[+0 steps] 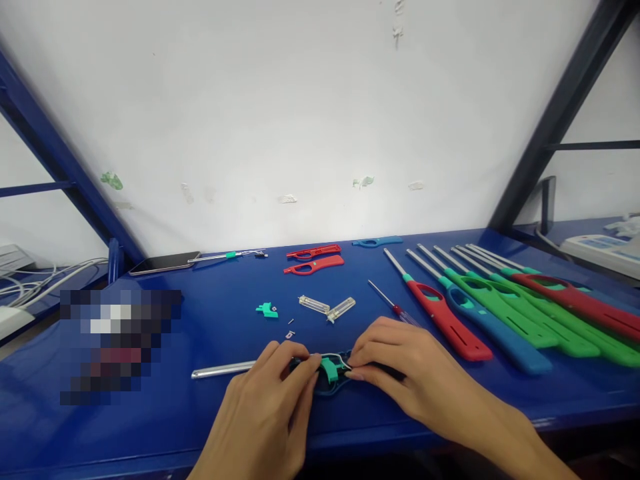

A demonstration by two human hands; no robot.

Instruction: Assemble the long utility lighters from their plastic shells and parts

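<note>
An opened gas lighter lies near the front edge of the table, its metal tube (223, 371) pointing left. Its dark blue handle shell (331, 392) holds a green trigger (330, 369) and a white wire (339, 357). My left hand (267, 403) is closed round the shell where the tube enters, thumb and fingertips beside the trigger. With thumb and index finger pinched, my right hand (400, 363) grips the handle end by the wire; its fingers hide what lies exactly between them. Beyond sit a loose green trigger (268, 311) and two clear fuel tanks (314, 305).
A screwdriver (397, 309) lies behind my right hand. Several assembled lighters (445, 320) fan out at right. Red shell halves (315, 266), a blue shell (377, 242), a tube with wiring (220, 257) and a dark tablet (163, 264) lie near the wall. Small metal bits (290, 335) lie mid-table.
</note>
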